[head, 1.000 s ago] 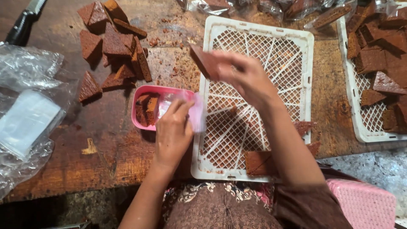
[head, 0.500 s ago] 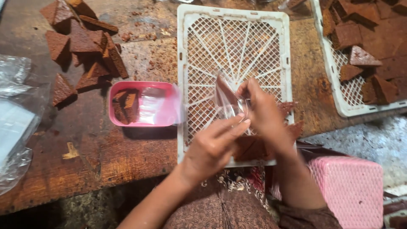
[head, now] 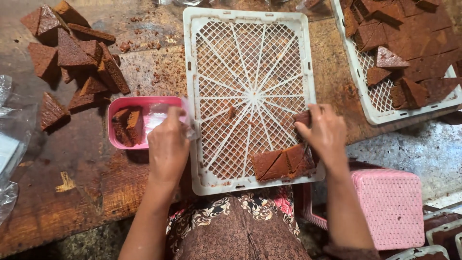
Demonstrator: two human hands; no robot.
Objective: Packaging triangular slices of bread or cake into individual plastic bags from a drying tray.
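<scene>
Wooden table (head: pixel 86 188) | hands parted: left hand (head: pixel 167 147) now at pink tray (head: pixel 126 102)

I see a worn wooden table (head: pixel 86 192), dark brown and scratched, its surface dusted with crumbs. Below its near edge and to the right runs a rough grey concrete floor (head: pixel 418 144), mottled and stained. 1 pink woven plastic basket (head: pixel 390 207) stands on that floor at the lower right. The light is soft and even, casting only faint shadows.
</scene>
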